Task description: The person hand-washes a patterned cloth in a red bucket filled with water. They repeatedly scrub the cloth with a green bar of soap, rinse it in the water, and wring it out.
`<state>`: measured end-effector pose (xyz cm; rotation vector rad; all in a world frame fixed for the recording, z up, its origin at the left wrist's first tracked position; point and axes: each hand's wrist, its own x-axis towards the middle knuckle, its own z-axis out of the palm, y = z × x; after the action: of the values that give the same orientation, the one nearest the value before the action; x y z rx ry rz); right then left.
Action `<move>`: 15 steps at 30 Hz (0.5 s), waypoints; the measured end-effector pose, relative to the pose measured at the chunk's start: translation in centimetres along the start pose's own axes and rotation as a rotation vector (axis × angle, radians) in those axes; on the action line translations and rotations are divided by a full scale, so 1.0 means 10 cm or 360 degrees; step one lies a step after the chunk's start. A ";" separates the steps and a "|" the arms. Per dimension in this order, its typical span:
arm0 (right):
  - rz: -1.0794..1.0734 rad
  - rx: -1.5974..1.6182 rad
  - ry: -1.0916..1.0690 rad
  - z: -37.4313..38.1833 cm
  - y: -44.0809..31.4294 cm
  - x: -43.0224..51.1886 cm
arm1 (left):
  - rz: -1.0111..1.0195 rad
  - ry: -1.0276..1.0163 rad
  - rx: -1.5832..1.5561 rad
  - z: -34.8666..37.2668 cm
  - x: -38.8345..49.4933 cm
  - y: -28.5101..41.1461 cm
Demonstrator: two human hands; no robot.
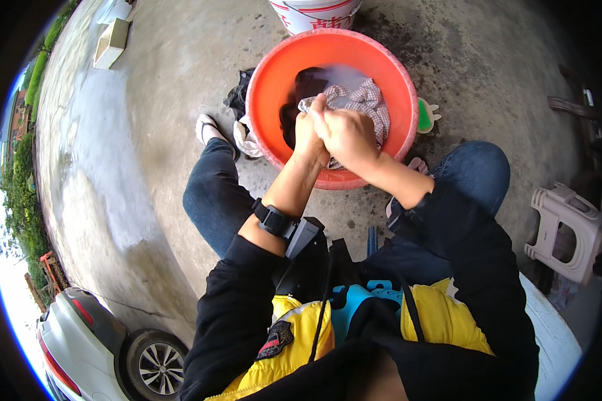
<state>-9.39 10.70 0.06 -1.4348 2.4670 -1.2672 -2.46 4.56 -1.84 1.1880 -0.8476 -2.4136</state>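
Observation:
An orange plastic basin [276, 65] stands on the concrete between my knees. Patterned light cloth [371, 103] and dark cloth [308, 82] lie in it with cloudy water. Both my hands are together above the near half of the basin. My left hand [308, 133] is closed around part of the patterned cloth, which shows just beyond the fingers. My right hand [351, 135] presses against my left, its fingers curled; they look to be on the same cloth, though the palms are hidden.
A white bucket [316, 15] with red writing stands beyond the basin. Dark clothing [238, 95] and white cloth [246, 138] lie left of it. A green and white dish [425, 116] sits at its right. Farther right is a plastic stool [564, 230]; a car [85, 346] stands at lower left.

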 end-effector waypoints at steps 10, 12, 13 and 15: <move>0.0042 0.0058 -0.0247 0.05 0.09 -0.07 | -0.0009 -0.0115 -0.0032 -0.12 0.00 -0.06; 0.0459 0.0520 -0.0223 0.05 0.29 0.01 | 0.0035 -0.0187 0.0138 -0.10 -0.02 0.05; 0.0795 0.0857 -0.0260 0.04 0.39 0.08 | 0.0005 -0.0229 0.0147 -0.09 -0.03 0.12; 0.0741 0.1188 -0.0346 0.01 0.53 0.11 | 0.0215 -0.0435 0.0241 -0.04 -0.10 0.19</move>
<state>-13.82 11.12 -3.10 -0.7120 1.7270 -1.5535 -1.43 3.48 -0.23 0.8282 -1.1706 -2.4691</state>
